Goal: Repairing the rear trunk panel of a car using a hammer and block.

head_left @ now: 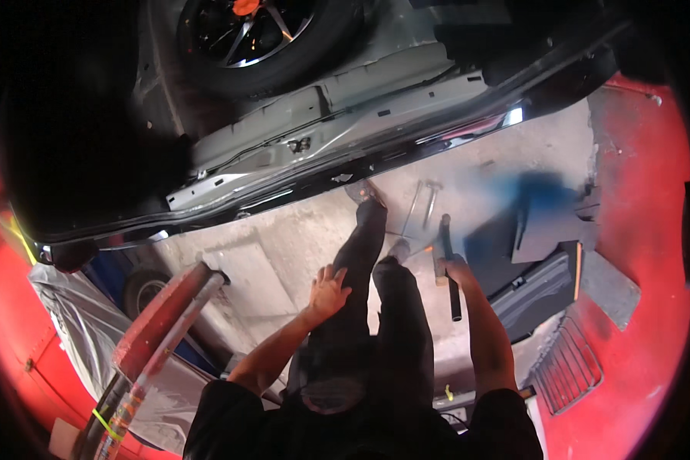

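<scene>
My right hand is closed round a long black rod-shaped tool, held upright to the right of my legs. A small pale block shows beside the grip; I cannot tell whether it belongs to the tool. My left hand is empty, its fingers apart, over my left thigh. Ahead of me lies the open rear of a car, with a bare metal sill and a dark bumper. A latch sits at the middle of the sill.
A wheel with an orange centre lies inside the car. On the concrete floor are a hammer and a thin rod. Dark panels and a wire rack lie at right. A padded red beam stands at left.
</scene>
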A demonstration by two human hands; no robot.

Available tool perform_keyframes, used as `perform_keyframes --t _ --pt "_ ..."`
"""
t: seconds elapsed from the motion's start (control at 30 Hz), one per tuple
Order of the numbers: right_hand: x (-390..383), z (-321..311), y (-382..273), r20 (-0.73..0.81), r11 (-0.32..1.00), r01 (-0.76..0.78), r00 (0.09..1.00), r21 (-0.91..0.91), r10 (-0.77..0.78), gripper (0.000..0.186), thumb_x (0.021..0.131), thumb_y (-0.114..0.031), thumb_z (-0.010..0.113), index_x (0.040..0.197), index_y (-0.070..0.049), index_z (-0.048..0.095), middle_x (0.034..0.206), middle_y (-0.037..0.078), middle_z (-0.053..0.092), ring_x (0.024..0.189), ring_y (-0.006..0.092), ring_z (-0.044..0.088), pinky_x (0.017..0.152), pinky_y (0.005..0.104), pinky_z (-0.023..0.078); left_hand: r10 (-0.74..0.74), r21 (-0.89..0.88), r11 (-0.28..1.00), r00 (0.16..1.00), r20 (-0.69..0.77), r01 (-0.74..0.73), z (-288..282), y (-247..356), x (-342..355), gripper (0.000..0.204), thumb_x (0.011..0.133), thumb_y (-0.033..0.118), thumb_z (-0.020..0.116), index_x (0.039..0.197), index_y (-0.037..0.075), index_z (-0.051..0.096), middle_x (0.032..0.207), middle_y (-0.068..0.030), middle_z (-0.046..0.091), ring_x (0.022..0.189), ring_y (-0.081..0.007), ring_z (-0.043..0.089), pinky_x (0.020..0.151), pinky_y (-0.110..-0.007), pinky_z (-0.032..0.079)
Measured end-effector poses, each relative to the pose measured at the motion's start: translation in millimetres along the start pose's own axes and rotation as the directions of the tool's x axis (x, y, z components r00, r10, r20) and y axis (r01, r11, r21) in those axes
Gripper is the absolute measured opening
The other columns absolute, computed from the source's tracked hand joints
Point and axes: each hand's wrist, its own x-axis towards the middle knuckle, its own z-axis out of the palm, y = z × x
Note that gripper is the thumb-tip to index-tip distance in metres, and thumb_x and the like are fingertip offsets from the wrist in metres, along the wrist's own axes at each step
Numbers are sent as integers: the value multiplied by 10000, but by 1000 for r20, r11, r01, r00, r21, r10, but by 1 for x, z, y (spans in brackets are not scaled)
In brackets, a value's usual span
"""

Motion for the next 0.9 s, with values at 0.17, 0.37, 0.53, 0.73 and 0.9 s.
perform_keyframes --t 0.17,0.37,0.53,0.73,0.9 --pt "215 10 173 -96 993 112 989 -43 -115 411 775 -293 815 902 88 731 795 225 733 760 308 730 716 457 565 -226 160 965 967 120 206 43 17 9 738 909 414 725 1537 153 442 1503 -359 386 1297 -545 481 1032 -586 480" --pt "328 -50 253 -422 711 -175 888 -681 -185 597 885 -194 653 1445 -53 498 1244 231 678 1171 373 678 970 485 561 -162 201 967 987 5 157 98 14 -3 742 924 423 711 1560 189 409 1544 -354 338 1339 -546 450 1064 -588 463" --pt "256 22 278 -407 733 -232 911 -639 -67 686 1044 -145 433 1659 -229 139 1294 210 619 1118 373 679 906 511 566 -253 256 935 967 -8 247 111 2 -27 750 935 440 688 1581 218 379 1546 -329 337 1339 -512 462 1061 -583 469" --pt "91 52 290 -259 766 -136 965 -628 -41 875 912 -72 603 1651 -280 184 1516 256 448 1228 446 608 986 482 538 -240 114 964 971 -7 239 111 -3 -75 740 936 434 687 1576 218 384 1532 -324 341 1326 -524 479 1050 -577 488" --pt "-70 38 227 -235 614 572 599 -544 -766 634 905 -14 607 1517 -105 476 968 266 716 927 309 749 786 427 578 42 -222 970 965 -259 -101 71 -4 -112 730 914 321 726 1539 95 424 1588 -328 319 1426 -544 360 1169 -554 383"
